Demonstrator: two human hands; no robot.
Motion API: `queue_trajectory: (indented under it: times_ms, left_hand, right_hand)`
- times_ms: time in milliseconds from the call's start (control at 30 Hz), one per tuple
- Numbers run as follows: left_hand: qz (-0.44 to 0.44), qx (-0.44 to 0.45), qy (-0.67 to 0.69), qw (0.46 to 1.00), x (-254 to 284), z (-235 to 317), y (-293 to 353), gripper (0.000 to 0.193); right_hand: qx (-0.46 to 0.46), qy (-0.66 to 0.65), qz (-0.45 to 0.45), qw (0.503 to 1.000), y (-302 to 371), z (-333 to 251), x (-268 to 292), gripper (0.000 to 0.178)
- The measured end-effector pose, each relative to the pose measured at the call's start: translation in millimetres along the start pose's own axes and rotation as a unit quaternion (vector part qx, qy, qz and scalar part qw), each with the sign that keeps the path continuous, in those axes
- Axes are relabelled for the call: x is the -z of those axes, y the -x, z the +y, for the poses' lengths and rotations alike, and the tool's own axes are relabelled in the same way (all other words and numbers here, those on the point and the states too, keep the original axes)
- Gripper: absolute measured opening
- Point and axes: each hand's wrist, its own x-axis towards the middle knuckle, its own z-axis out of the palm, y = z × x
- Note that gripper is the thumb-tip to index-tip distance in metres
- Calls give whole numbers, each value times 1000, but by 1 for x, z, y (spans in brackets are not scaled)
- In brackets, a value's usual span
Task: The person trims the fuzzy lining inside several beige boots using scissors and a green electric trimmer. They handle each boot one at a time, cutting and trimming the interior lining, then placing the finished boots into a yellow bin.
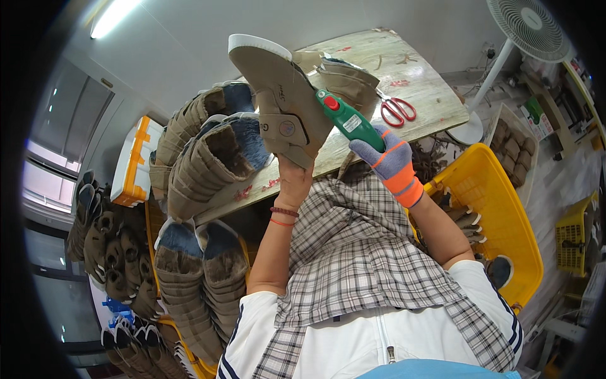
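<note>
My left hand [295, 175] reaches into a brown strap shoe [265, 82] and holds it up, white sole edge at the top; the fingers are hidden by it. In a grey and orange glove, my right hand [386, 159] is closed around a green handheld power tool [355, 123] with a red button. The tool's front end meets the shoe's side; its tip is hidden. Behind them, another brown shoe [350, 79] lies on the worn table [435, 88]. Red-handled scissors [398, 110] rest beside the tool.
Nested stacks of brown shoes [208, 158] stand at the table's left end. More stacks [180, 278] rise below it. A yellow basket [505, 202] with shoes is close on my right. A white fan [530, 25] stands at the far right.
</note>
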Motion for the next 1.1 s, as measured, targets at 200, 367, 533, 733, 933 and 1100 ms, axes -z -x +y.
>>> queue_trajectory:
  times_ms: [200,367,533,733,933,1100]
  left_hand:
    - [-59,-34,-54,996,-15,-5,13,30]
    - [-62,1,47,997,-24,-5,24,39]
    - [97,175,232,952,-31,-19,-17,45]
    - [88,48,-112,989,-26,-123,-157,57]
    - [215,475,490,699,-140,-109,-70,26]
    - [96,590,600,532,-168,-18,-87,21]
  right_hand:
    - [-48,-74,-9,996,-7,12,3,51]
    - [-63,-161,13,985,-19,12,7,44]
    - [-46,-191,81,977,-32,37,29,38]
    - [-81,-152,108,979,-29,54,52,30]
    - [-98,-153,120,976,-19,86,66,29]
    - [-135,-154,131,970,-16,92,67,30]
